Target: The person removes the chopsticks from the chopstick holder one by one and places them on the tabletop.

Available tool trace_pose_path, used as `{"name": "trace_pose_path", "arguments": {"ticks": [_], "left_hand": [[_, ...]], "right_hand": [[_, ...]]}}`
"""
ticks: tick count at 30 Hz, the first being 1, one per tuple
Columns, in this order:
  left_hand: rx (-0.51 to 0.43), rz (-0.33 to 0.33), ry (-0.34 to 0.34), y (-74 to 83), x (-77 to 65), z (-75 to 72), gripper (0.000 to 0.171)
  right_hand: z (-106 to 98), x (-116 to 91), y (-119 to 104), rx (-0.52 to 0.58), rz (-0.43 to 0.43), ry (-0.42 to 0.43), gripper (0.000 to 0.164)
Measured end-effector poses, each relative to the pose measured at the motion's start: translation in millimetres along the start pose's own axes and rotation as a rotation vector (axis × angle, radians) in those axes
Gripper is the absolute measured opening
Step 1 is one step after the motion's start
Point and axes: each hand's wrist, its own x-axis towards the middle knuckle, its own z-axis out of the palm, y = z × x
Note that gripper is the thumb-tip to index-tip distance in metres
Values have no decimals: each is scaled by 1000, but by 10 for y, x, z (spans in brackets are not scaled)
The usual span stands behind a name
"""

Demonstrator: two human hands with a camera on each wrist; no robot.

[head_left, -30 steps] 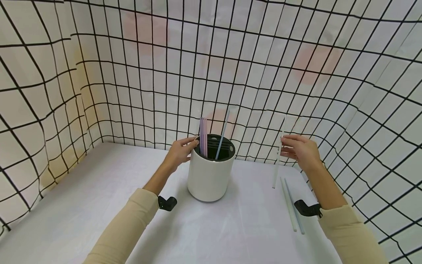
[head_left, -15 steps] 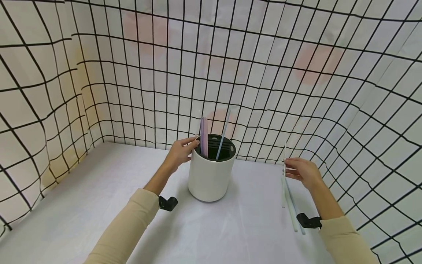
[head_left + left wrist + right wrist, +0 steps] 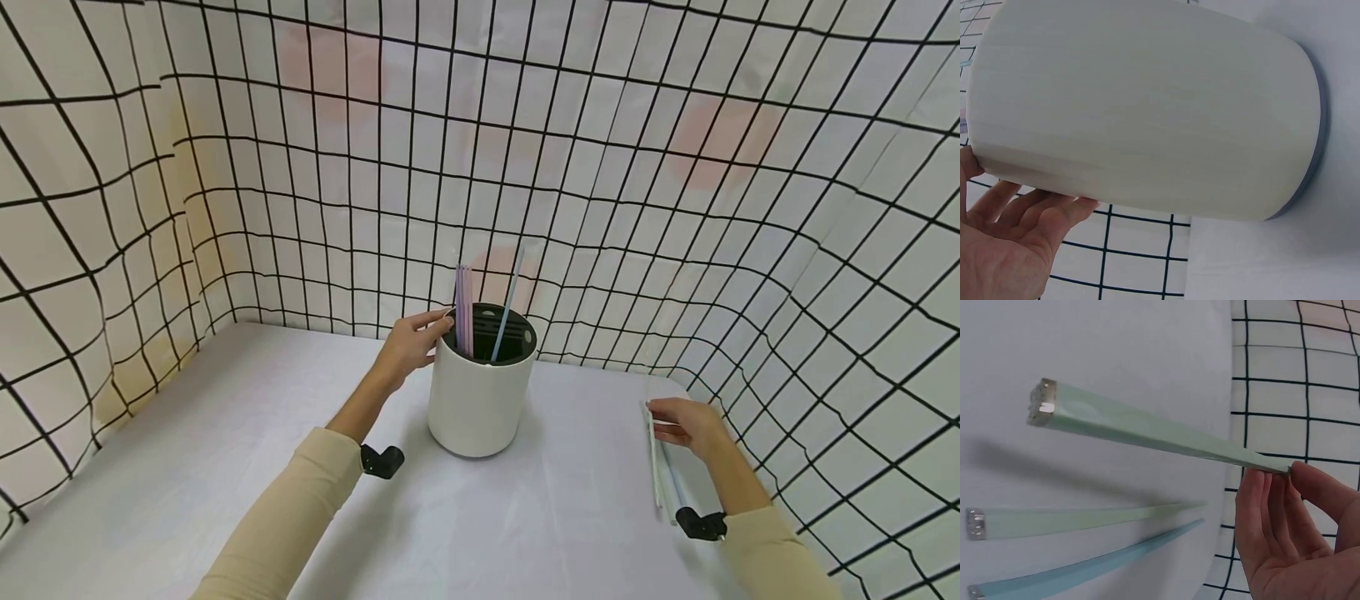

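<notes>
R wrist view: R hand (image 3: 1304,565) pinches the held grn stick (image 3: 1160,431) nr its far end, btwn thumb & fingertips. Stick pos.: above wht tbl (image 3: 1116,337), capped end raised, shadow cast on the surface apart from it. Cap: silver. Two more lie on tbl: second grn stick (image 3: 1054,523) & blu stick (image 3: 1097,562), silver caps on same side as that of held unit. Both converge twd far ends; contact there: can't tell.

L wrist view: L hand (image 3: 1010,250) grips the holder (image 3: 1147,112), a wht cylinder w/ dark base edge. Thumb at rim; fingers bear on outer side wall. Base sits on tbl.

Head view: I see holder upright, approx. mid-tbl, dk interior visible. Contents: bundle of purple/pink sticks (image 3: 463,312), near-vert., at L side nr the L hand; 1 lt-blu stick (image 3: 510,300), leaning R, upper end well above rim. R hand is well apart from holder, low over R part of tbl, held grn stick slanting down twd the wearer, just beside the 2 lying sticks. Blk wire grid (image 3: 420,179) stands behind tbl & along both sides. Each beige sleeve (image 3: 292,508) has a small blk wrist unit (image 3: 382,461) at the cuff.
</notes>
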Motion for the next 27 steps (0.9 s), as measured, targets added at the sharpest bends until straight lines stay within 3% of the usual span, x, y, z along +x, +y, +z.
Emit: {"name": "trace_pose_path", "arguments": {"ticks": [3,11,18,27], "left_hand": [[7,7,-1,56,-52,2,48],[-26,15,-1,-187,156,-26,50],[-40,34,15,-243,180,-29,49],[-33,28,27,-246,162,-29,48]], "right_hand": [[-11,22,79,-18,26,4,7],[4,79,248,-23,53,-21,7],[40,128,323,-95,38,15,29],[64,188,376,-150,32,58,26]]}}
